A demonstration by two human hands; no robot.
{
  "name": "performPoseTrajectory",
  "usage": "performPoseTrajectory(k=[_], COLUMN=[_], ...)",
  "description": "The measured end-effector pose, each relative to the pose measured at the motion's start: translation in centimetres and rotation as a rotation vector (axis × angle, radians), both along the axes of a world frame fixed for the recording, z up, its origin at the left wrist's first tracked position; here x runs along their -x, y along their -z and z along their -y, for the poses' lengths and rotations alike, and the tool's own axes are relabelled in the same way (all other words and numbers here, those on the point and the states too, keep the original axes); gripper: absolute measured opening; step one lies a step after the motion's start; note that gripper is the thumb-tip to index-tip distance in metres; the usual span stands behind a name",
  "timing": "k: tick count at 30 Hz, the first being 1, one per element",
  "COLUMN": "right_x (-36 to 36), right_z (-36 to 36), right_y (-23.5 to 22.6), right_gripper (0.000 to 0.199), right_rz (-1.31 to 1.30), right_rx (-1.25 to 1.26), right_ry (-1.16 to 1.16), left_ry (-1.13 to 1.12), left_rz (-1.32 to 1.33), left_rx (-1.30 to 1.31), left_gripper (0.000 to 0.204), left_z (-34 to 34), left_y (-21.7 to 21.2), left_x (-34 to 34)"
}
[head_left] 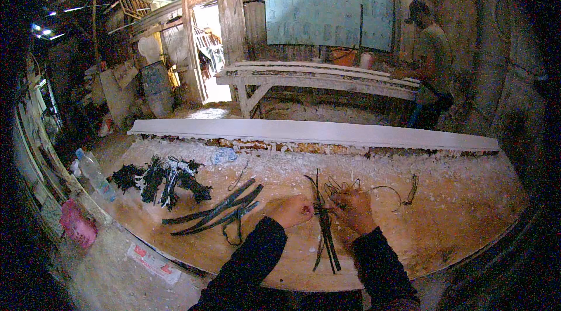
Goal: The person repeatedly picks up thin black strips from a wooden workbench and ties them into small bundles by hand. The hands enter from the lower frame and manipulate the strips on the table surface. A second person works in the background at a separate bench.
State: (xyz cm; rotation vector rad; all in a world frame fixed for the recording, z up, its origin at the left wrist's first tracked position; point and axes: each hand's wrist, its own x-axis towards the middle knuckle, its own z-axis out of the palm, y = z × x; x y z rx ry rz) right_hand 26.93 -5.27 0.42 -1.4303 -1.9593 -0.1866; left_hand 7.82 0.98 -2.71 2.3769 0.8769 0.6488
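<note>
At the far left edge of the counter (pixel 444 217) lay a clear plastic bottle (pixel 92 172), then a heap of dark tied bundles (pixel 160 179) and some long dark strips (pixel 216 210) lying loose. Near the middle, the left hand (pixel 291 210) was curled shut around a bunch of thin dark sticks (pixel 325 226), and the right hand (pixel 352 209), touching it, pinched the same bunch. Behind ran a long white slab (pixel 315 132); farther right stood another person (pixel 429 65).
</note>
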Motion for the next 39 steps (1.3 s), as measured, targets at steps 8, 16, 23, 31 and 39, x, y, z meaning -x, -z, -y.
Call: performPoseTrajectory(k=[8, 16, 23, 31, 39], right_x=[0.4, -1.3, -4.5, -6.3, -4.7], right_z=[0.0, 0.0, -0.2, -0.8, -1.3], right_y=[1.4, -0.3, -1.2, -0.7, 0.5], right_gripper=[0.027, 0.033, 0.025, 0.017, 0.019], right_rz=[-0.649, -0.972, -1.435, -1.617, -0.995], right_rx=[0.610, 0.653, 0.662, 0.416, 0.376], right_ry=[-0.276, -0.129, -0.297, -0.367, -0.129], left_ry=[-0.239, -0.466, -0.547, -0.492, -0.461], left_rz=[0.326, 0.449, 0.551, 0.594, 0.654], left_rx=[-0.016, -0.061, -0.114, -0.111, -0.083], left_gripper=[0.011, 0.014, 0.009, 0.009, 0.010], left_z=[0.7, -1.5, -3.0, -2.3, -2.9], left_y=[-1.2, -0.2, 0.3, -0.5, 0.3], left_x=[-0.4, 0.5, 1.9, 2.2, 1.7])
